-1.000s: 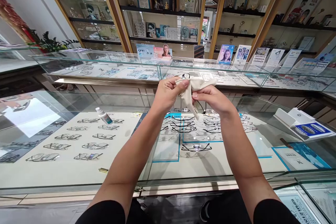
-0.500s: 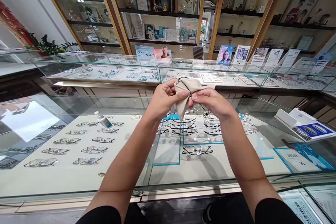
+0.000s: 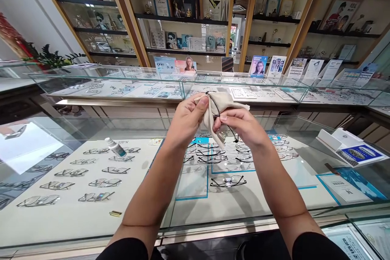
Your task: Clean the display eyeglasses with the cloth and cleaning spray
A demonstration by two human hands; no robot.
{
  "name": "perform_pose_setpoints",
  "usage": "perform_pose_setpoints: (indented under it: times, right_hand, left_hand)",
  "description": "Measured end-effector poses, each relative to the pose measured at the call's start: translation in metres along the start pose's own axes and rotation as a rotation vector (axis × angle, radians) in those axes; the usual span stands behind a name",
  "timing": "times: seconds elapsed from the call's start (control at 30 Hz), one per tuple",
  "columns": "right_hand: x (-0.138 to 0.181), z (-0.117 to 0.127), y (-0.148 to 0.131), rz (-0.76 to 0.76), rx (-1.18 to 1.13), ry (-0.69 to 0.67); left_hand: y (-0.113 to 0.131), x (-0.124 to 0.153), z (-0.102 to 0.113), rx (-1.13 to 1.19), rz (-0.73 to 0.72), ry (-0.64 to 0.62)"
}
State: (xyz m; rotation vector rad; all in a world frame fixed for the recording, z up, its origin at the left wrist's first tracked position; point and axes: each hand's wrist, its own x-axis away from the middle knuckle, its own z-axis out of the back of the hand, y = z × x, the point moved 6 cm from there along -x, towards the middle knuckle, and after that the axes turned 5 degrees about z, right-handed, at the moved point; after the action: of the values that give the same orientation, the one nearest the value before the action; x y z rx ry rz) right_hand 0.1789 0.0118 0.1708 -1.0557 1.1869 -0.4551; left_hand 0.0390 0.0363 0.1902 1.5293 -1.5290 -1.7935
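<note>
Above the glass counter, both hands hold a pair of dark-framed eyeglasses (image 3: 217,110) wrapped partly in a beige cleaning cloth (image 3: 224,99). My left hand (image 3: 190,115) is closed, its thumb pressing the cloth at the upper left of the frame. My right hand (image 3: 240,124) pinches the eyeglasses near their middle, with cloth behind its fingers. One lens and a dark end of the frame show below the right fingers. The cloth hides much of the eyeglasses.
Under the counter glass (image 3: 170,215) lie rows of eyeglasses (image 3: 228,181). A white spray bottle (image 3: 115,147) rests at the left on the glass. A blue-and-white box (image 3: 353,148) stands at the right. Beyond is another glass display case (image 3: 137,72) with leaflets on top.
My left thumb has moved up and left on the cloth, away from the right fingers. The cloth's lower tip has swung right, and a lens now shows below. The view has shifted slightly.
</note>
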Motion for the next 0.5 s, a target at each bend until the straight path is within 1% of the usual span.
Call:
perform_pose_setpoints:
  times: [0.1, 0.17, 0.33, 0.5]
  right_hand:
    - [0.0, 0.004, 0.002, -0.02, -0.022, 0.048]
    - [-0.001, 0.005, 0.005, -0.037, -0.033, 0.043]
    - [-0.005, 0.001, 0.017, -0.073, -0.022, -0.021]
    - [-0.006, -0.005, 0.018, -0.088, 0.003, -0.08]
  left_hand:
    - [-0.003, 0.002, 0.0, 0.048, 0.074, -0.054]
    - [-0.01, 0.002, 0.002, 0.074, 0.083, -0.057]
    - [-0.023, 0.002, 0.012, 0.048, 0.001, 0.027]
    - [-0.024, 0.005, 0.014, -0.032, -0.011, 0.094]
